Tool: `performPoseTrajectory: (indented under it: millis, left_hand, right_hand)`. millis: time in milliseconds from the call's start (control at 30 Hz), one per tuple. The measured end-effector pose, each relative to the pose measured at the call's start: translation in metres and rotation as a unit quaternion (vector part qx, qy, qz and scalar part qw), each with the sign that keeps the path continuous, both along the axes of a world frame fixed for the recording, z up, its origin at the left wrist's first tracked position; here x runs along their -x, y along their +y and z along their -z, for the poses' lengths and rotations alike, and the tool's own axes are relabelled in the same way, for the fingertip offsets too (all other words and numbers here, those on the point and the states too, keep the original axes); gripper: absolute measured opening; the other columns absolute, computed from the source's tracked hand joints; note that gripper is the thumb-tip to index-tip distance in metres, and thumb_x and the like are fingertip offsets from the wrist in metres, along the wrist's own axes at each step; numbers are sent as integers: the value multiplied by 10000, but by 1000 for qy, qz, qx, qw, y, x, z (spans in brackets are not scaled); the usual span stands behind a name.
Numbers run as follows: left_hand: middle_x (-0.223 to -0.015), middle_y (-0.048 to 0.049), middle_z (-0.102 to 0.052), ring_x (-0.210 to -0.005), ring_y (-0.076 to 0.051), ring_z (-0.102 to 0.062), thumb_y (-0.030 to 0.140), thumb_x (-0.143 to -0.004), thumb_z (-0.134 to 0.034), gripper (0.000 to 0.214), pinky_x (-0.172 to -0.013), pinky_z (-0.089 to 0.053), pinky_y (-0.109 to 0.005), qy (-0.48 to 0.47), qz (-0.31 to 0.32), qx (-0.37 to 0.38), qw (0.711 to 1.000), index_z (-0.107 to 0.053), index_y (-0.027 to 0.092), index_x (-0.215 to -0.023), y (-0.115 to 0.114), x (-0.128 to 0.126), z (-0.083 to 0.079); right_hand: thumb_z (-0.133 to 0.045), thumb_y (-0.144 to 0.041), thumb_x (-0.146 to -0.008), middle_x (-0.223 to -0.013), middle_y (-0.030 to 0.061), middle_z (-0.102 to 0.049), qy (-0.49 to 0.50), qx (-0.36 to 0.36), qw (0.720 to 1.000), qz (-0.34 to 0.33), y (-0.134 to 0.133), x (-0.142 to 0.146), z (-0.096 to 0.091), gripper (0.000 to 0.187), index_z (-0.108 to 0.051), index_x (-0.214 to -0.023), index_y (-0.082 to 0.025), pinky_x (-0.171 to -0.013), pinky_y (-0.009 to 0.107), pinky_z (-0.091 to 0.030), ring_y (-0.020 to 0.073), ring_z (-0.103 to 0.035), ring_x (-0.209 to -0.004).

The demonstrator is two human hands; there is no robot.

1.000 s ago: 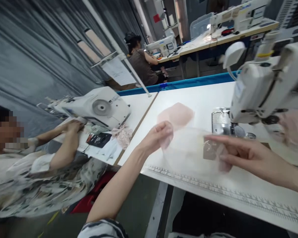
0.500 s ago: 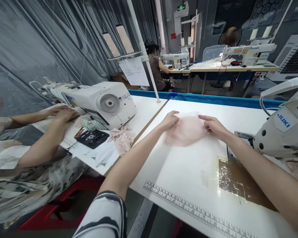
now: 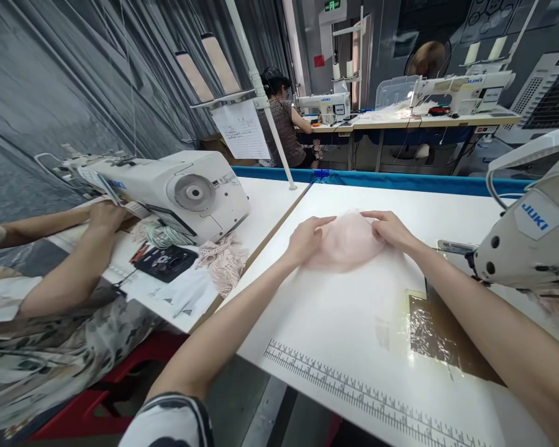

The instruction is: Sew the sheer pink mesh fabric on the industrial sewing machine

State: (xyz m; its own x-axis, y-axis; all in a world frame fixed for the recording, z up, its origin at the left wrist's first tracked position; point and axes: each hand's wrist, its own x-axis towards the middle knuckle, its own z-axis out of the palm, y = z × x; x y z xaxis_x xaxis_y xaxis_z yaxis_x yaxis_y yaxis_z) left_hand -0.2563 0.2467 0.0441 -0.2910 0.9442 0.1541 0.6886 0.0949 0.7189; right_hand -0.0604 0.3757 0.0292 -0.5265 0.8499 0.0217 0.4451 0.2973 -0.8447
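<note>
A thin pale pink fabric piece (image 3: 348,242) lies on the white sewing table (image 3: 345,323), far from me. My left hand (image 3: 306,238) rests on its left edge, fingers stretched out flat. My right hand (image 3: 390,229) lies on its right edge, fingers also flat and extended. Both hands press lightly on the fabric; neither grips it. A white JUKI sewing machine (image 3: 533,236) stands at the right, its head beside my right forearm.
A printed ruler strip (image 3: 354,388) runs along the table's near edge. A taped brown patch (image 3: 440,335) sits by the machine. At the left a co-worker's arm (image 3: 65,273) works at another sewing machine (image 3: 177,192), with lace trim (image 3: 226,261) beside it. Another person (image 3: 284,124) sews at the back.
One second ago my hands held sheer fabric up near the machine. They then reached out to the pink piece, and now lie a little flatter on it.
</note>
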Motion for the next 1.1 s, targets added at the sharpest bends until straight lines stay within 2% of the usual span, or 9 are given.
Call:
performPoseTrajectory:
  millis: [100, 233, 333, 533, 700, 833, 933, 1000, 1100]
  left_hand:
    - [-1248, -11, -664, -1109, -265, -608, 48, -843, -422, 559, -878, -476, -338, 103, -8, 14, 995, -713, 342, -1218, -5, -2, 3]
    - [-1338, -11, -624, -1046, -283, -654, 163, -929, -418, 431, -868, -480, -380, 196, -15, 52, 979, -734, 328, -1171, -9, -7, 6]
    - [-1393, -29, -591, -1026, -293, -672, 241, -972, -404, 395, -836, -492, -385, 249, -29, 75, 965, -713, 300, -1211, -9, -10, 6]
    - [-1417, -30, -574, -1021, -282, -685, 116, -949, -330, 515, -757, -503, -374, 344, -68, 94, 932, -606, 291, -1347, -14, -17, -7]
    - [-1361, -52, -611, -858, -251, -717, 148, -964, -378, 421, -653, -481, -337, 407, -31, 130, 903, -646, 286, -1257, -18, -24, -6]
    - [-1398, -56, -588, -868, -267, -715, 150, -970, -344, 425, -593, -446, -325, 443, -37, 126, 887, -652, 271, -1237, -21, -25, -13]
    - [-1375, -77, -609, -869, -283, -707, 133, -968, -282, 484, -552, -424, -341, 453, -65, 86, 885, -634, 243, -1282, -28, -26, -21]
    - [-1281, -74, -670, -888, -289, -701, 186, -985, -293, 454, -558, -436, -353, 449, -82, -3, 890, -645, 243, -1266, -33, -27, -23]
    - [-1178, -67, -710, -1094, -300, -656, 298, -1005, -321, 398, -754, -530, -402, 406, -5, -141, 903, -645, 245, -1230, -31, -27, -19]
  right_hand:
    - [-611, -388, -957, -1280, 94, -606, -53, -37, 998, 8, -1, -1, 1, 346, -611, -1241, -192, -900, 441, -546, 230, -620, -1072]
    - [-612, -380, -957, -1329, 105, -579, -111, -98, 989, 22, -5, -6, 4, 363, -594, -1271, -197, -952, 479, -521, 243, -601, -1128]
    - [-610, -369, -959, -1359, 108, -562, -142, -142, 979, 29, -8, -11, 7, 368, -585, -1289, -206, -967, 485, -515, 247, -592, -1148]
    - [-606, -363, -963, -1361, 111, -557, -200, -204, 957, 54, -22, -16, 4, 394, -563, -1320, -201, -946, 481, -528, 249, -598, -1139]
    - [-611, -373, -959, -1305, 102, -587, -250, -238, 938, 43, -32, -14, -2, 357, -592, -1265, -190, -910, 457, -544, 233, -616, -1088]
    - [-565, -298, -980, -1351, 120, -558, -244, -265, 932, 29, -45, -25, -9, 343, -566, -1303, -181, -904, 457, -542, 243, -612, -1103]
    - [-411, -85, -970, -1414, 143, -533, -219, -304, 927, -23, -77, -50, -14, 390, -574, -1315, -167, -891, 429, -539, 248, -614, -1128]
    - [-408, -8, -918, -1324, 107, -622, -206, -326, 919, -82, -107, -76, -13, 438, -631, -1252, -183, -874, 386, -545, 220, -638, -1080]
    - [-498, 1, -876, -1029, 51, -747, -200, -343, 906, -146, -151, -124, -9, 347, -718, -1069, -186, -826, 340, -561, 184, -676, -930]
